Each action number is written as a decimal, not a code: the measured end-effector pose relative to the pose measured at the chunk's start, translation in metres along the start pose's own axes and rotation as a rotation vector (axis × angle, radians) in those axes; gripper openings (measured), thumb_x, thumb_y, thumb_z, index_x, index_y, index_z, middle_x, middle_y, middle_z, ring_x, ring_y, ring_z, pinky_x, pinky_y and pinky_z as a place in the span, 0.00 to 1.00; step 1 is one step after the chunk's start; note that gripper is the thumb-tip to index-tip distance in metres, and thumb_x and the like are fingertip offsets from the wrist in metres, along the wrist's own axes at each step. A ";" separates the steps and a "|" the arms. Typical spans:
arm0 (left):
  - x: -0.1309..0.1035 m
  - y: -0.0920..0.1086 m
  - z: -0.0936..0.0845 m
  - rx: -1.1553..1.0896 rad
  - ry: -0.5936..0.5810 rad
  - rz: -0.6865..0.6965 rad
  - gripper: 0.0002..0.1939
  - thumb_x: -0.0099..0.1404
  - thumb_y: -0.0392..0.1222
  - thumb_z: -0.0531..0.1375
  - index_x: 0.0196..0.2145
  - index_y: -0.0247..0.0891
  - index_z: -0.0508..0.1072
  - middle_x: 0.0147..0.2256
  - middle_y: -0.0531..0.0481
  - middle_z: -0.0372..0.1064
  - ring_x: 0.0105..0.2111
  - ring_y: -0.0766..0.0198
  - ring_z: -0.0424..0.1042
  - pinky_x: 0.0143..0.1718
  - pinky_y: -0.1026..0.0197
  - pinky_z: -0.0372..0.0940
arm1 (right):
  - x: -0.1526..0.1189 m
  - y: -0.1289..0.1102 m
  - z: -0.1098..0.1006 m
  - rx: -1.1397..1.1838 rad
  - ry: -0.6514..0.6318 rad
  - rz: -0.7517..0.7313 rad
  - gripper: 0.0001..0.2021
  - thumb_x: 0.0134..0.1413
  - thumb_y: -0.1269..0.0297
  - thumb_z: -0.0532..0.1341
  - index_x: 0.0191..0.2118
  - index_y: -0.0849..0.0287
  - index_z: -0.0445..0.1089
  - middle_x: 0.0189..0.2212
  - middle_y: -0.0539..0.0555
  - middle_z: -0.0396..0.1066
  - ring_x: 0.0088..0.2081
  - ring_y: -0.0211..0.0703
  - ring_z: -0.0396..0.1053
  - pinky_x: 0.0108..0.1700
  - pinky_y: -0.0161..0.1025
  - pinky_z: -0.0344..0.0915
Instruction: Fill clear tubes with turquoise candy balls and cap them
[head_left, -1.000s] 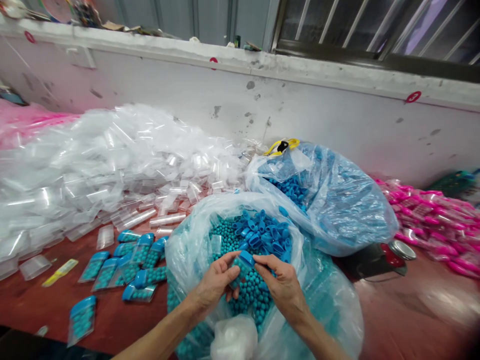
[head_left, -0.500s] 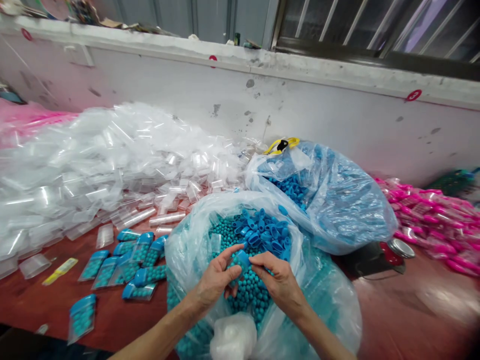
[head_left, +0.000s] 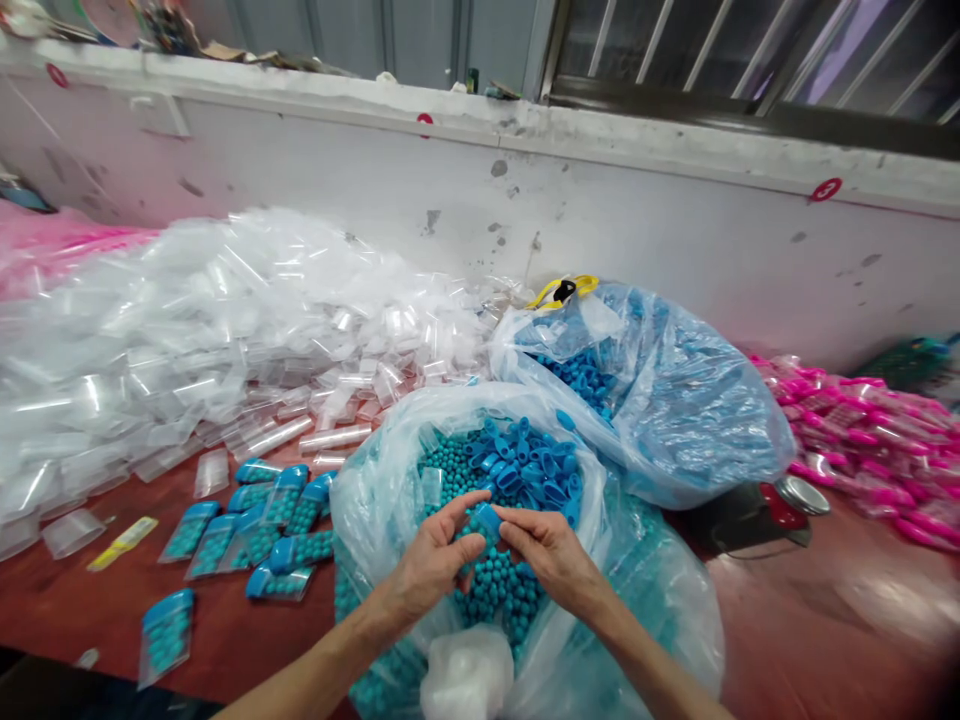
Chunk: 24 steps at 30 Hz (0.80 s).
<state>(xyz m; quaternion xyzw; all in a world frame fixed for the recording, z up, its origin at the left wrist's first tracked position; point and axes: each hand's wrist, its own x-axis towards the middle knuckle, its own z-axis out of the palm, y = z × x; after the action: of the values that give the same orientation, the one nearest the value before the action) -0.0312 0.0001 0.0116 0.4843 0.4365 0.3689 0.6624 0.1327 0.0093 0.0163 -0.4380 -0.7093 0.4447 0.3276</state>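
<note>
Over an open plastic bag [head_left: 375,490] of small teal balls [head_left: 491,585], both my hands meet at one small clear pouch topped with a blue cap [head_left: 490,518]. My left hand [head_left: 431,555] grips the pouch between thumb and fingers; its body is mostly hidden by them. The thumb and fingertips of my right hand [head_left: 551,550] are closed on the cap's right side. Just behind my fingers, loose blue caps [head_left: 529,465] lie heaped on the balls. To the left, several filled pouches [head_left: 214,545] with blue caps lie on the red table [head_left: 225,640].
A big heap of clear plastic sleeves [head_left: 225,330] covers the back left. Behind the ball bag leans another bag of blue caps [head_left: 675,400]. Pink packed items [head_left: 862,440] and a dark box-like object [head_left: 742,520] are at right. A yellow strip [head_left: 124,543] lies at left.
My right fingertips have moved slightly left, further over the blue cap, and the cap has tilted a little. My left hand has barely moved.
</note>
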 end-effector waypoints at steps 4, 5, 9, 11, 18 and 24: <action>-0.002 -0.002 0.003 0.108 0.105 0.046 0.25 0.55 0.42 0.56 0.51 0.36 0.62 0.19 0.59 0.58 0.14 0.74 0.53 0.16 0.69 0.51 | -0.004 -0.006 0.006 -0.070 0.070 0.001 0.14 0.56 0.60 0.50 0.32 0.57 0.72 0.19 0.46 0.63 0.21 0.35 0.58 0.25 0.31 0.58; -0.002 -0.003 0.004 0.132 0.133 0.069 0.23 0.55 0.41 0.56 0.49 0.37 0.63 0.18 0.59 0.58 0.14 0.74 0.53 0.16 0.68 0.51 | -0.005 -0.007 0.008 -0.094 0.089 -0.019 0.14 0.56 0.60 0.50 0.32 0.57 0.72 0.20 0.47 0.63 0.22 0.35 0.59 0.26 0.32 0.58; -0.002 -0.012 0.008 0.145 0.209 0.125 0.16 0.56 0.40 0.56 0.44 0.38 0.67 0.18 0.59 0.55 0.16 0.74 0.52 0.17 0.69 0.51 | -0.005 -0.007 0.012 -0.224 0.100 -0.148 0.14 0.58 0.64 0.48 0.33 0.60 0.71 0.21 0.49 0.62 0.24 0.37 0.60 0.28 0.33 0.57; 0.000 -0.015 0.010 0.119 0.220 0.124 0.15 0.56 0.40 0.56 0.43 0.39 0.66 0.19 0.60 0.53 0.15 0.75 0.51 0.17 0.70 0.51 | -0.003 -0.005 0.009 -0.283 0.087 -0.193 0.14 0.58 0.65 0.48 0.33 0.61 0.70 0.21 0.49 0.62 0.24 0.36 0.59 0.27 0.33 0.55; 0.003 -0.007 0.007 0.021 0.007 -0.052 0.18 0.55 0.48 0.56 0.42 0.41 0.57 0.20 0.62 0.56 0.13 0.72 0.62 0.11 0.72 0.52 | 0.000 -0.010 -0.021 -0.050 -0.121 -0.023 0.09 0.53 0.64 0.54 0.32 0.59 0.71 0.23 0.47 0.62 0.25 0.34 0.58 0.28 0.32 0.56; -0.001 0.010 0.006 -0.009 -0.069 -0.011 0.17 0.55 0.49 0.56 0.40 0.40 0.56 0.20 0.62 0.56 0.13 0.74 0.61 0.10 0.73 0.48 | 0.004 -0.008 -0.032 0.472 0.003 0.235 0.18 0.43 0.61 0.61 0.42 0.59 0.65 0.24 0.46 0.65 0.21 0.32 0.62 0.25 0.33 0.60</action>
<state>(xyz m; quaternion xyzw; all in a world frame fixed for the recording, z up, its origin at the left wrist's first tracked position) -0.0265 -0.0001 0.0224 0.4914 0.4147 0.3501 0.6812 0.1561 0.0218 0.0368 -0.4296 -0.5294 0.6324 0.3678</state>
